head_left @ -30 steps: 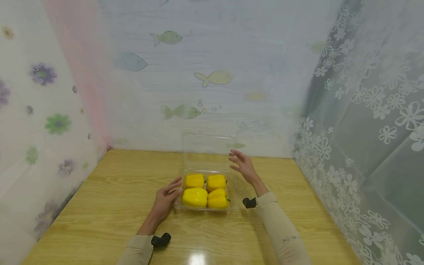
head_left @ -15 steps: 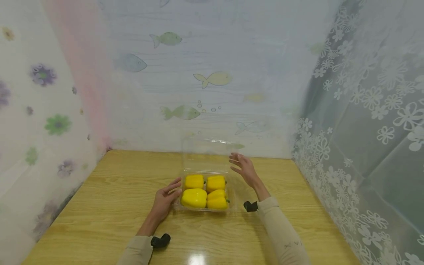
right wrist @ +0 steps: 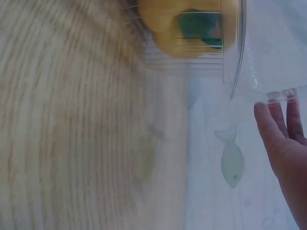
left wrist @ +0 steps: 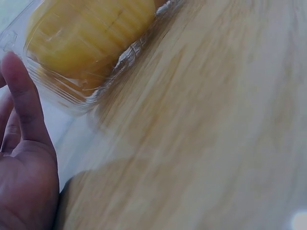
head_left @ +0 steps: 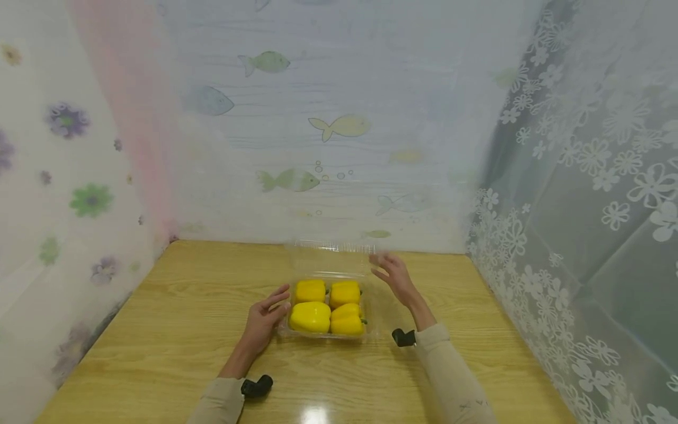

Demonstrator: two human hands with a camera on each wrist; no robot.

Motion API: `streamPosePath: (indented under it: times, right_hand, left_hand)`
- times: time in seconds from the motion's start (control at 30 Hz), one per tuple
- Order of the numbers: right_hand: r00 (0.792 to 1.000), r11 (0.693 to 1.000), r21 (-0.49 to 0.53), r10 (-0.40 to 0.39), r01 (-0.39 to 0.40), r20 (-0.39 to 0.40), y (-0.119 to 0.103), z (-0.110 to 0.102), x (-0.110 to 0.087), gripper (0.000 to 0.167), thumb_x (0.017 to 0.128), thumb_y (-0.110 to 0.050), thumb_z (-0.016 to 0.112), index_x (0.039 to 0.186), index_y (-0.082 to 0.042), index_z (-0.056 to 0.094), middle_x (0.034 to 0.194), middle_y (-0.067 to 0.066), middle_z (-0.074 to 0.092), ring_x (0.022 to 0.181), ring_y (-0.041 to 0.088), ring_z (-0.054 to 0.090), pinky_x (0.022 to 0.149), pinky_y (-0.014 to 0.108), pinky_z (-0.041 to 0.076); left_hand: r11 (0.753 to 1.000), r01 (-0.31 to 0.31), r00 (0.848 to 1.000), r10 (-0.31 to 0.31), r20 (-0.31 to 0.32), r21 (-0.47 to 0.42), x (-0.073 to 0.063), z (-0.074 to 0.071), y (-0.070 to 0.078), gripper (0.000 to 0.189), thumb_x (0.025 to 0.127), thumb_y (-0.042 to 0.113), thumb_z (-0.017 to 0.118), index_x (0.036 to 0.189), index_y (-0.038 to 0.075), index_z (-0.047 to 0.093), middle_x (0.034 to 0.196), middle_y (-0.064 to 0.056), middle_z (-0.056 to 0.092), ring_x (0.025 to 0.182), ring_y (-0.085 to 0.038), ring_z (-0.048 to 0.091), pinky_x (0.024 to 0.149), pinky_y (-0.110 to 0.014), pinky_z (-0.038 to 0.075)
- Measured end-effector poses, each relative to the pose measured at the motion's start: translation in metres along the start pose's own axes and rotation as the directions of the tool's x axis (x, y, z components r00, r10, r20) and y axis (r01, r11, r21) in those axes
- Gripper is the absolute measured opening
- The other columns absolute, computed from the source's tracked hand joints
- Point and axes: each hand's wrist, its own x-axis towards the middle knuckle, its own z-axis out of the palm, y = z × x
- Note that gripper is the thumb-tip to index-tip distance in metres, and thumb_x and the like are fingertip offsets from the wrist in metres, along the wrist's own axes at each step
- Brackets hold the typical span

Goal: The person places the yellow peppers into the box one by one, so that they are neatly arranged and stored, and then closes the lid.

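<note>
Several yellow bell peppers sit in a clear plastic clamshell box on the table. Its hinged lid stands raised at the back. My left hand rests beside the box's left wall, fingers extended, with fingertips at the plastic. In the left wrist view, the index finger reaches to the box corner. At the lid's right edge is my right hand, slightly blurred. The right wrist view has its nearly straight fingers touching that edge. A green stem shows through the box's side; the right thumb is hidden.
The wood-grain table meets a fish-print curtain behind the box. Flowered sheets hang along both sides. Black wrist devices sit at both cuffs.
The lid's top edge has come lower in the head view. My right hand has moved down with it, slightly toward me. The left hand and the peppers have stayed in place.
</note>
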Motion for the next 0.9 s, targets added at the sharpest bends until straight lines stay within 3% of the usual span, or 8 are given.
streamPosePath:
  times: [0.1, 0.2, 0.27, 0.33, 0.4, 0.53, 0.7, 0.9]
  right_hand:
    - [1.000, 1.000, -0.023, 0.009, -0.009, 0.004, 0.001, 0.000, -0.005, 0.038, 0.109, -0.016, 0.047, 0.131, 0.015, 0.049, 0.146, 0.027, 0.042, 0.142, 0.044, 0.038, 0.117, 0.056, 0.033]
    - [1.000, 0.996, -0.092, 0.003, -0.002, 0.012, 0.002, -0.001, -0.010, 0.045, 0.108, -0.016, 0.047, 0.141, 0.015, 0.043, 0.144, 0.024, 0.045, 0.133, 0.028, 0.050, 0.117, 0.052, 0.035]
    - [1.000, 0.990, -0.137, -0.011, 0.014, 0.027, 0.002, -0.001, -0.014, 0.046, 0.108, -0.013, 0.046, 0.146, 0.013, 0.040, 0.145, 0.025, 0.044, 0.128, 0.019, 0.052, 0.116, 0.049, 0.037]
    - [0.999, 0.983, -0.179, -0.026, 0.033, 0.044, 0.002, -0.003, -0.018, 0.047, 0.108, -0.011, 0.045, 0.148, 0.011, 0.039, 0.147, 0.028, 0.044, 0.128, 0.020, 0.051, 0.115, 0.049, 0.038]
    - [0.997, 0.974, -0.221, -0.039, 0.054, 0.074, 0.003, -0.004, -0.022, 0.048, 0.107, -0.010, 0.045, 0.150, 0.011, 0.038, 0.152, 0.031, 0.039, 0.136, 0.030, 0.046, 0.116, 0.050, 0.037]
    - [0.991, 0.943, -0.320, -0.050, 0.088, 0.124, 0.003, -0.005, -0.030, 0.048, 0.105, -0.007, 0.045, 0.151, 0.009, 0.038, 0.157, 0.031, 0.034, 0.146, 0.046, 0.030, 0.116, 0.059, 0.031]
    - [0.990, 0.911, -0.404, -0.035, 0.089, 0.139, 0.005, -0.004, -0.039, 0.047, 0.105, -0.003, 0.048, 0.151, 0.006, 0.041, 0.158, 0.028, 0.036, 0.148, 0.046, 0.026, 0.117, 0.064, 0.025]
    - [0.989, 0.889, -0.458, 0.047, 0.021, 0.137, 0.007, -0.004, -0.053, 0.050, 0.105, -0.008, 0.052, 0.152, 0.001, 0.040, 0.161, 0.023, 0.032, 0.149, 0.048, 0.022, 0.116, 0.066, 0.026]
  left_hand:
    - [1.000, 0.018, 1.000, -0.017, -0.019, 0.011, -0.001, 0.001, 0.002, 0.042, 0.100, 0.006, 0.064, 0.135, -0.016, 0.055, 0.157, -0.020, 0.042, 0.097, 0.001, 0.060, 0.053, -0.014, 0.042]
    - [0.999, 0.045, 0.997, -0.044, -0.055, 0.020, -0.001, 0.003, 0.005, 0.042, 0.101, 0.010, 0.063, 0.135, -0.013, 0.057, 0.157, -0.019, 0.044, 0.124, 0.000, 0.051, 0.055, -0.015, 0.043]
    - [0.998, 0.066, 0.995, -0.066, -0.080, -0.004, 0.000, 0.005, 0.006, 0.041, 0.102, 0.012, 0.061, 0.133, -0.014, 0.058, 0.156, -0.017, 0.047, 0.127, 0.000, 0.050, 0.060, -0.015, 0.045]
    - [0.996, 0.082, 0.991, -0.085, -0.099, -0.041, 0.002, 0.006, 0.007, 0.043, 0.103, 0.015, 0.060, 0.131, -0.017, 0.058, 0.153, -0.016, 0.050, 0.119, -0.001, 0.055, 0.063, -0.016, 0.046]
    - [0.994, 0.091, 0.990, -0.098, -0.104, -0.067, 0.003, 0.006, 0.008, 0.046, 0.105, 0.021, 0.057, 0.132, -0.017, 0.057, 0.150, -0.012, 0.054, 0.107, -0.004, 0.060, 0.065, -0.017, 0.048]
    - [0.991, 0.082, 0.992, -0.091, -0.083, -0.108, 0.003, 0.006, 0.012, 0.053, 0.108, 0.028, 0.051, 0.139, -0.015, 0.052, 0.142, -0.005, 0.062, 0.079, -0.010, 0.059, 0.055, -0.019, 0.048]
    - [0.990, 0.058, 0.995, -0.069, -0.079, -0.129, 0.003, 0.005, 0.015, 0.052, 0.109, 0.025, 0.049, 0.145, -0.013, 0.047, 0.127, -0.003, 0.066, 0.071, -0.011, 0.057, 0.052, -0.023, 0.050]
    - [0.997, 0.074, 0.995, -0.075, -0.059, -0.026, 0.000, 0.004, 0.019, 0.047, 0.108, 0.027, 0.051, 0.146, 0.000, 0.051, 0.116, -0.020, 0.061, 0.078, -0.013, 0.059, 0.059, -0.025, 0.054]
